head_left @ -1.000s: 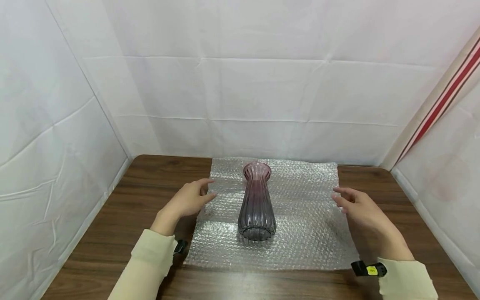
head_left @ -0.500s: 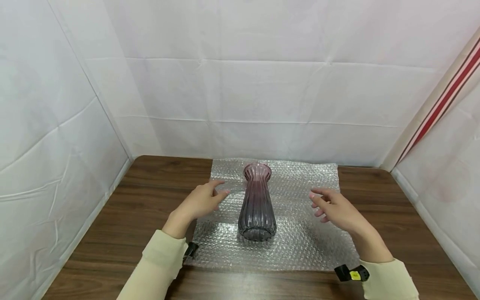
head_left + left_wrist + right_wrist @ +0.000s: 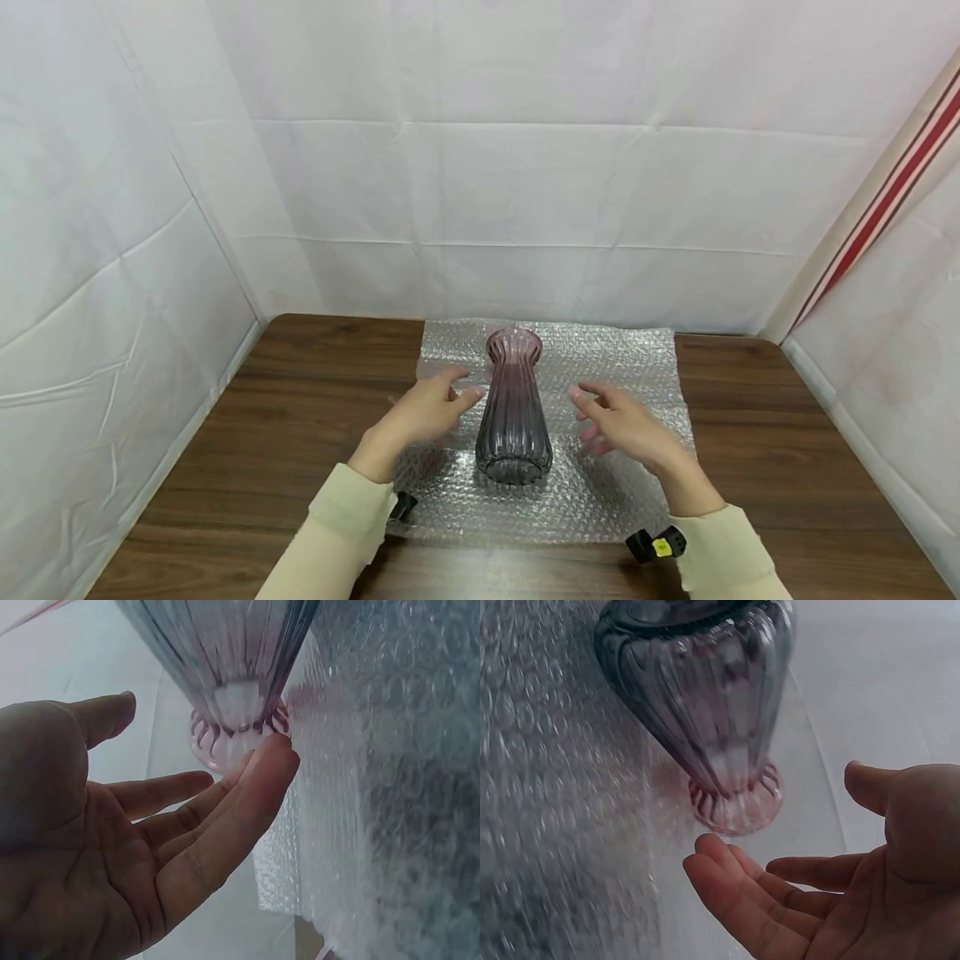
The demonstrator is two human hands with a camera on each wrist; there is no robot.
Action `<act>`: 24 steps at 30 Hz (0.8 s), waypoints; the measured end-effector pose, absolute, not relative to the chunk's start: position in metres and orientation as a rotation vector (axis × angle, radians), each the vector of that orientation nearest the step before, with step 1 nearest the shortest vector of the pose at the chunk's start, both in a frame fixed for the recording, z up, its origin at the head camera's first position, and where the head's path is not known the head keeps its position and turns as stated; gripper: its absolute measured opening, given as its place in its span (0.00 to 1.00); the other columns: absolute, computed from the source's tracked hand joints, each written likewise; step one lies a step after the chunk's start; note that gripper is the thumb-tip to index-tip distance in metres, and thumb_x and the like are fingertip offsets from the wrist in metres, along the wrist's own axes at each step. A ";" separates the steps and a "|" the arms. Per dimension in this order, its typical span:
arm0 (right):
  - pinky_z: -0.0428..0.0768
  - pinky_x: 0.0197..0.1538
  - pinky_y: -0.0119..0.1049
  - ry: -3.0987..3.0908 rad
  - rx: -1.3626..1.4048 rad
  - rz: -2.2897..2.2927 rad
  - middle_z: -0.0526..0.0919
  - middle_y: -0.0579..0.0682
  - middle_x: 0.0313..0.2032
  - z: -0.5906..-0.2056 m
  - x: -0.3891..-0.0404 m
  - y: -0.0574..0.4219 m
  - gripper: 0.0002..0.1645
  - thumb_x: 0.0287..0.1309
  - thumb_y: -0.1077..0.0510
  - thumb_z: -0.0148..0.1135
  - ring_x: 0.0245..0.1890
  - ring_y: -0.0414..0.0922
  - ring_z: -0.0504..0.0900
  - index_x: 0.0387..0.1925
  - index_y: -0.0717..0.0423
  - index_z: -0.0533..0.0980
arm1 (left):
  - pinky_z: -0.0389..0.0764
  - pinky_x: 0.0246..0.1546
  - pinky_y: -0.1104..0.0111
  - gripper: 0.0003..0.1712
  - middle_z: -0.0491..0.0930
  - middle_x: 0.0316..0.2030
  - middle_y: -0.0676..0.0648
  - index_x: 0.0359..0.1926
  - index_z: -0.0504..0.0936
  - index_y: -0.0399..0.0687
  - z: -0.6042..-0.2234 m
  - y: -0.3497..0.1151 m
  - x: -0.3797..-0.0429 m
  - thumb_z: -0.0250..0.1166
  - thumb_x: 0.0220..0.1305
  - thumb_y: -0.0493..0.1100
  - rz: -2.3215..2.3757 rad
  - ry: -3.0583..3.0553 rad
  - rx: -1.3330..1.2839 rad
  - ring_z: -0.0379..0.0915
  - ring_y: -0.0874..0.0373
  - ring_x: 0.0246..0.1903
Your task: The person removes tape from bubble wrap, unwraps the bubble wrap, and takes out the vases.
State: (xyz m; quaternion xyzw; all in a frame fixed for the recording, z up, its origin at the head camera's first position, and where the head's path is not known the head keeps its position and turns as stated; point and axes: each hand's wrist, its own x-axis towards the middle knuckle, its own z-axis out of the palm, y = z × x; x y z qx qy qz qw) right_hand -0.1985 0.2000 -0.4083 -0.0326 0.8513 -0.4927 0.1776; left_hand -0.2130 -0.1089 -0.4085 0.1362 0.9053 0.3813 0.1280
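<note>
A ribbed glass vase, pink at the flared mouth and smoky grey toward the base, lies on its side on a sheet of bubble wrap. Its mouth points away from me and its base toward me. My left hand is just left of the vase, fingers relaxed and apart, holding nothing. On the other side, my right hand hovers over the bubble wrap with loosely bent fingers and a small gap to the glass. Both wrist views show an uncurled palm facing the vase.
The bubble wrap lies flat on a dark wooden table. White cloth hangs behind the table and along both sides, with a red stripe at the right. Each wrist carries a small black camera.
Both hands have come inward toward the vase, the right one travelling farther left than the left one moved right. The vase and bubble wrap have stayed in place.
</note>
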 end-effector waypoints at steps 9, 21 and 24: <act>0.90 0.38 0.49 2.364 -0.088 -1.440 0.77 0.71 0.61 -0.417 -0.200 0.179 0.48 0.76 0.35 0.52 0.37 0.54 0.88 0.79 0.64 0.55 | 0.83 0.55 0.48 0.45 0.85 0.54 0.38 0.80 0.61 0.49 -0.415 -0.098 -0.213 0.49 0.76 0.72 1.093 2.641 0.355 0.87 0.50 0.27; 0.90 0.35 0.47 2.364 -0.070 -1.390 0.75 0.71 0.64 -0.424 -0.200 0.155 0.52 0.75 0.31 0.50 0.33 0.49 0.87 0.81 0.63 0.52 | 0.86 0.26 0.63 0.56 0.85 0.51 0.37 0.82 0.55 0.46 -0.424 -0.087 -0.215 0.47 0.70 0.80 1.157 2.531 0.287 0.85 0.49 0.22; 0.90 0.35 0.46 2.361 -0.074 -1.402 0.75 0.71 0.64 -0.425 -0.200 0.152 0.51 0.75 0.32 0.50 0.33 0.49 0.87 0.80 0.63 0.53 | 0.86 0.24 0.61 0.57 0.86 0.45 0.37 0.83 0.52 0.46 -0.426 -0.084 -0.215 0.47 0.70 0.80 1.176 2.503 0.284 0.85 0.48 0.23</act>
